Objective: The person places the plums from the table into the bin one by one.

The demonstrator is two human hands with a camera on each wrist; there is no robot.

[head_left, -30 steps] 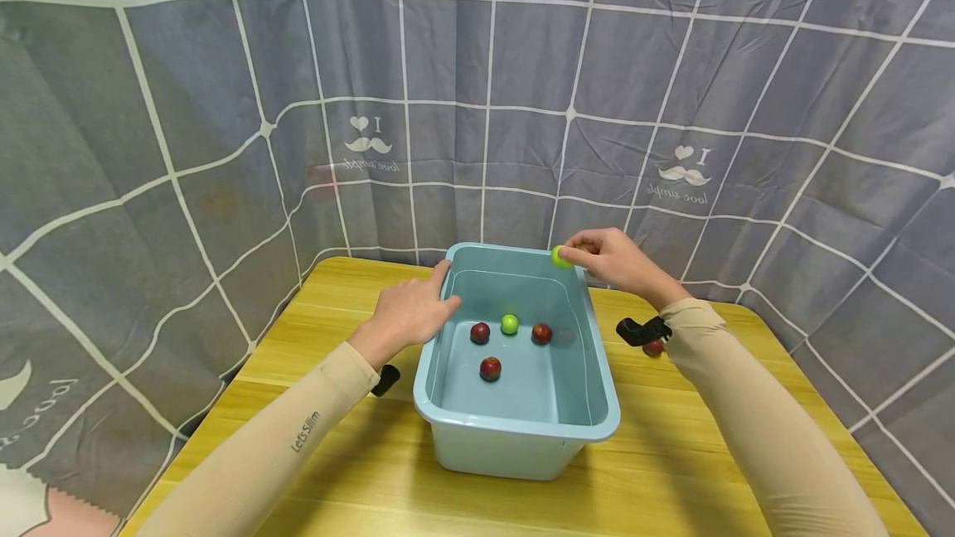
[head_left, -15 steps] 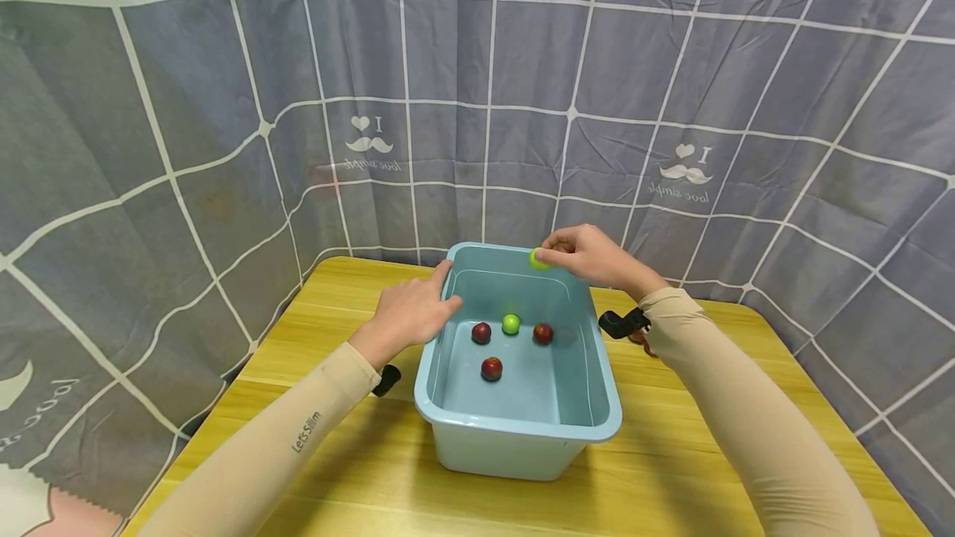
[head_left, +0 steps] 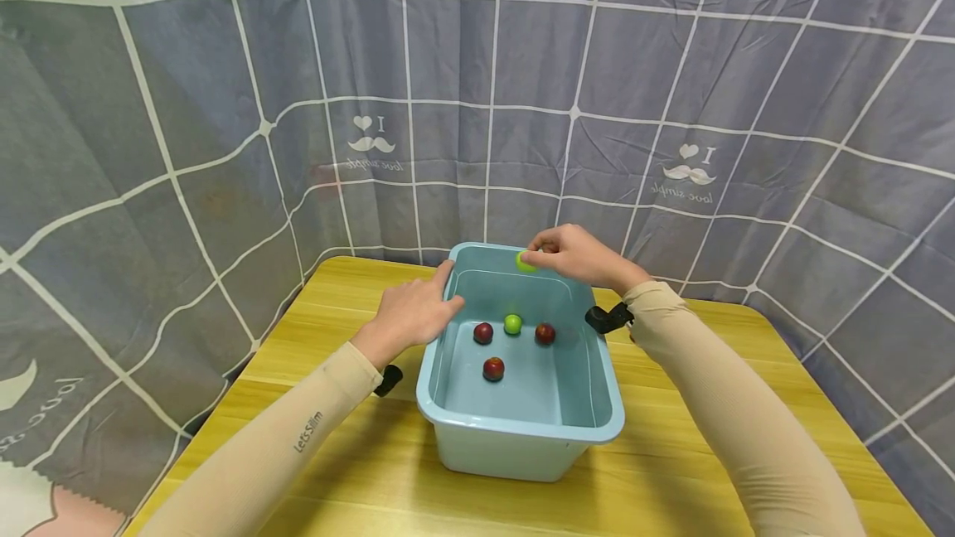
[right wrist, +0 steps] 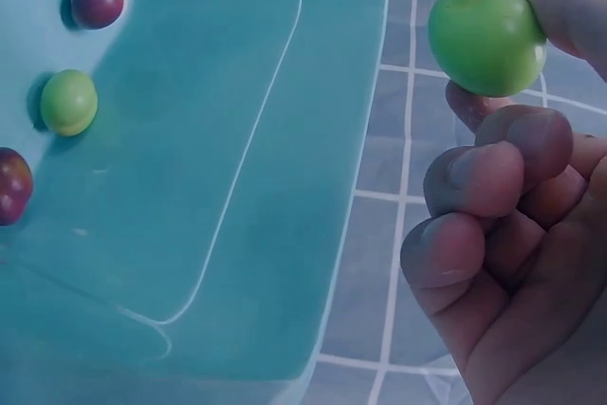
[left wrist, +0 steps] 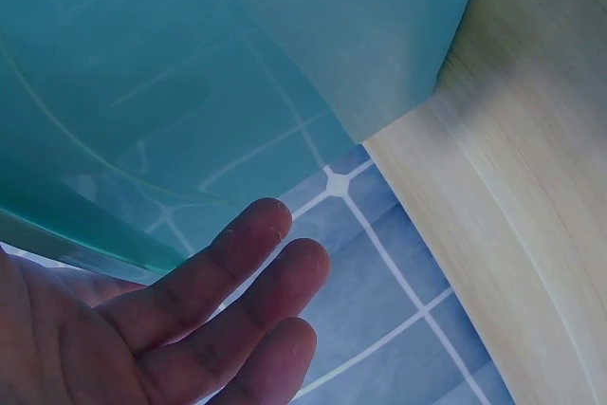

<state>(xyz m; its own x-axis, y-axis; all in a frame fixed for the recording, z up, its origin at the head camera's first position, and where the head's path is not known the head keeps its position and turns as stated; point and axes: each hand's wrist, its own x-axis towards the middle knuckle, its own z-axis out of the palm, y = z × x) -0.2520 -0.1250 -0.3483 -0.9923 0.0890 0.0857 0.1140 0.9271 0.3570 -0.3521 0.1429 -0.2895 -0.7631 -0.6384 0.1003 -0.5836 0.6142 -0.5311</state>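
In the head view, a light-blue plastic tub [head_left: 520, 423] stands on the wooden table. My right hand [head_left: 578, 255] pinches a green plum [right wrist: 487, 36] between thumb and index finger, above the tub's far end, its other fingers curled in. On the tub floor lie three red plums: one at the left [head_left: 483, 333], one at the right [head_left: 545, 334], one nearer me [head_left: 493, 369]. Another green plum [head_left: 512, 324] sits between the farther two. At the tub's left rim rests my left hand [head_left: 410, 309], thumb over the inside, its other fingers loosely extended along the outer wall.
Yellow wood-grain table [head_left: 358, 454] extends on both sides of the tub. A grey curtain [head_left: 448, 65] with white grid lines hangs behind and at the sides. Black wrist cameras [head_left: 610, 319] jut from both sleeves, the right one overlapping the tub's right rim.
My right hand has moved left with the green plum, from the tub's far right corner to over its far end. The left hand stays at the left rim.
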